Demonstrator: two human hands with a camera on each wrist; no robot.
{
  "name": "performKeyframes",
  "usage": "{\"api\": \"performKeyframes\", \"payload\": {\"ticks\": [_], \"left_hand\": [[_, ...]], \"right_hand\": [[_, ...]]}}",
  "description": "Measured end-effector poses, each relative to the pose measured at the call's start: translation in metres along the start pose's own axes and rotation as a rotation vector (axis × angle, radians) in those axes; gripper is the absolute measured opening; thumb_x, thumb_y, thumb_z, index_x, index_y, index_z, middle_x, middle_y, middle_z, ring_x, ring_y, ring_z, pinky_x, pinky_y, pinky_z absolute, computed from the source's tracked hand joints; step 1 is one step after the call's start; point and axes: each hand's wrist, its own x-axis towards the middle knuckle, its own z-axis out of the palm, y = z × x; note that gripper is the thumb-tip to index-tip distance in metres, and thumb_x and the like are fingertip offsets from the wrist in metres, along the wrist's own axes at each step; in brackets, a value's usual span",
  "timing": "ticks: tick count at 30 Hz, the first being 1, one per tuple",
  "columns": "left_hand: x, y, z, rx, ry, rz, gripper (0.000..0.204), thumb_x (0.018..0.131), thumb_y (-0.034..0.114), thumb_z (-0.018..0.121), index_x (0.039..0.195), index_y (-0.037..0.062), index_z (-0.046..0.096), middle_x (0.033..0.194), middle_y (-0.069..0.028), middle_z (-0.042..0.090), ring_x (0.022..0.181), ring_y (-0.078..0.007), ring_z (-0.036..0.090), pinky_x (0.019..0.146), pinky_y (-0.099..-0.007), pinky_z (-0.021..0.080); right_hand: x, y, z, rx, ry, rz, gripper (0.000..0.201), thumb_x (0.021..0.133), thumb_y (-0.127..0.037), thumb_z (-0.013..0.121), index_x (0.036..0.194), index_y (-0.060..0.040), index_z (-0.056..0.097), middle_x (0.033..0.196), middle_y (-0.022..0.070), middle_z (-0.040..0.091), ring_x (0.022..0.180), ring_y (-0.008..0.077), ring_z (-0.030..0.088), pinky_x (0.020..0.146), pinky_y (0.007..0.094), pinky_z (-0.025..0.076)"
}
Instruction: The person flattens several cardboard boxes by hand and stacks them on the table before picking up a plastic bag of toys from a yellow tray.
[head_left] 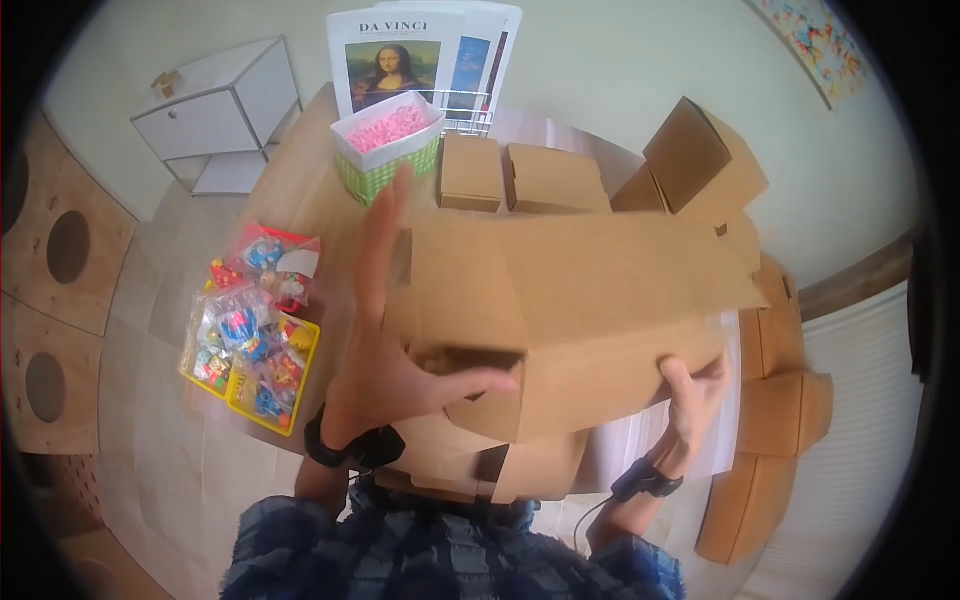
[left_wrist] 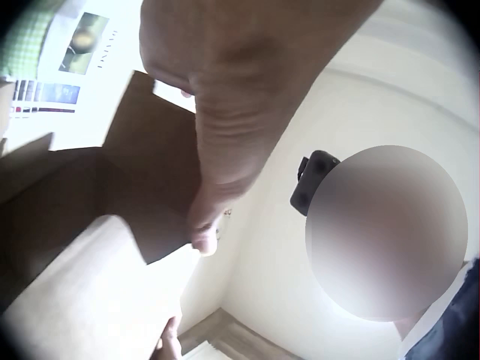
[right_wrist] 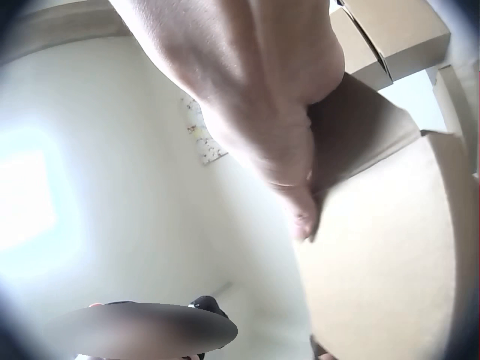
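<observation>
Here, the fingers (head_left: 375, 245) flank the cardboard box (head_left: 610, 290).

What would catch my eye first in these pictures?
Probably the big cardboard box at the center, with the right hand gripping its right end and the left hand at its left. Next, perhaps the bright bagged toys at the table's left side, and the Mona Lisa print standing at the back, behind some pink shreds.

One held carton (head_left: 610, 265), two straps (head_left: 650, 482) (wrist-worn), one checked container (head_left: 361, 178).
</observation>
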Motion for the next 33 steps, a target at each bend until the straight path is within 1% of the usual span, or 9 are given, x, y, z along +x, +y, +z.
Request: {"api": "performKeyframes", "payload": {"ticks": [6, 9, 12, 15, 18, 21, 24, 29, 33], "left_hand": [[-0.017, -0.044, 0.036, -0.131, -0.130, -0.455, 0.141, 0.068, 0.023, 0.100, 0.168, 0.0058, 0.002, 0.164, -0.0254, 0.039, 0.153, -0.0391, 0.037, 0.126, -0.0500, 0.029], [-0.048, -0.069, 0.062, -0.234, -0.098, -0.500, 0.120, 0.078, 0.028, 0.093, 0.166, 0.0031, 0.016, 0.160, -0.0249, 0.044, 0.150, -0.0399, 0.040, 0.125, -0.0510, 0.029], [-0.069, -0.093, 0.054, 0.123, -0.440, -0.494, 0.094, 0.083, 0.034, 0.089, 0.158, 0.0008, 0.041, 0.154, -0.0231, 0.051, 0.145, -0.0404, 0.046, 0.120, -0.0512, 0.037], [-0.071, -0.096, 0.047, 0.263, -0.196, -0.361, 0.076, 0.088, 0.039, 0.083, 0.146, -0.0023, 0.056, 0.148, -0.0250, 0.055, 0.142, -0.0423, 0.048, 0.118, -0.0519, 0.037], [-0.059, -0.104, 0.045, 0.469, -0.186, -0.195, 0.073, 0.087, 0.035, 0.084, 0.144, -0.0027, 0.057, 0.143, -0.0260, 0.059, 0.139, -0.0427, 0.049, 0.117, -0.0516, 0.038], [-0.026, -0.079, 0.027, 0.372, -0.383, -0.386, 0.064, 0.089, 0.029, 0.084, 0.139, -0.0034, 0.060, 0.132, -0.0208, 0.068, 0.127, -0.0331, 0.061, 0.108, -0.0436, 0.047], [-0.003, -0.068, 0.007, -0.391, -0.509, -0.936, 0.058, 0.087, 0.029, 0.088, 0.131, -0.0017, 0.067, 0.105, -0.0094, 0.075, 0.099, -0.0185, 0.071, 0.090, -0.0332, 0.054], [-0.004, -0.040, 0.007, -0.516, -0.213, -0.802, 0.047, 0.089, 0.023, 0.086, 0.126, -0.0023, 0.070, 0.106, -0.0049, 0.076, 0.093, -0.0109, 0.070, 0.079, -0.0262, 0.054], [0.002, -0.025, -0.002, -0.500, 0.080, -0.765, 0.041, 0.095, 0.021, 0.081, 0.127, -0.0016, 0.070, 0.114, -0.0051, 0.074, 0.097, -0.0113, 0.068, 0.084, -0.0264, 0.053]], "right_hand": [[0.032, 0.033, 0.037, -0.334, -0.391, 0.297, 0.050, 0.088, -0.026, 0.089, 0.119, 0.0077, 0.068, 0.104, 0.0145, 0.077, 0.091, 0.0188, 0.072, 0.082, 0.0357, 0.059], [0.025, 0.063, 0.056, -0.644, -0.406, 0.313, 0.054, 0.087, -0.029, 0.088, 0.119, 0.0091, 0.068, 0.102, 0.0203, 0.078, 0.088, 0.0227, 0.074, 0.080, 0.0365, 0.059], [0.009, 0.101, 0.058, -0.530, -0.394, 0.274, 0.050, 0.089, -0.026, 0.088, 0.120, 0.0082, 0.069, 0.100, 0.0170, 0.078, 0.087, 0.0216, 0.074, 0.082, 0.0355, 0.059], [0.007, 0.110, 0.053, -0.338, -0.387, 0.279, 0.044, 0.090, -0.021, 0.087, 0.121, 0.0061, 0.070, 0.099, 0.0118, 0.079, 0.087, 0.0171, 0.072, 0.083, 0.0332, 0.059], [0.010, 0.095, 0.044, -0.274, -0.416, 0.274, 0.040, 0.088, -0.017, 0.089, 0.119, 0.0037, 0.072, 0.099, 0.0078, 0.078, 0.088, 0.0119, 0.069, 0.083, 0.0306, 0.058], [0.022, 0.073, 0.033, -0.237, -0.458, 0.185, 0.040, 0.085, -0.014, 0.091, 0.117, 0.0025, 0.074, 0.098, 0.0060, 0.078, 0.088, 0.0093, 0.068, 0.081, 0.0292, 0.058], [0.026, 0.054, 0.028, -0.216, -0.355, 0.113, 0.042, 0.081, -0.013, 0.094, 0.114, 0.0020, 0.074, 0.097, 0.0035, 0.077, 0.087, 0.0100, 0.069, 0.082, 0.0290, 0.059], [0.046, 0.053, 0.011, -0.275, 0.006, 0.003, 0.057, 0.086, -0.022, 0.092, 0.132, 0.0007, 0.067, 0.126, 0.0115, 0.072, 0.113, 0.0179, 0.068, 0.097, 0.0360, 0.057], [0.047, 0.055, 0.001, -0.030, 0.057, 0.022, 0.089, 0.098, -0.035, 0.076, 0.166, -0.0030, 0.029, 0.156, 0.0238, 0.048, 0.142, 0.0340, 0.051, 0.119, 0.0474, 0.040]]}}
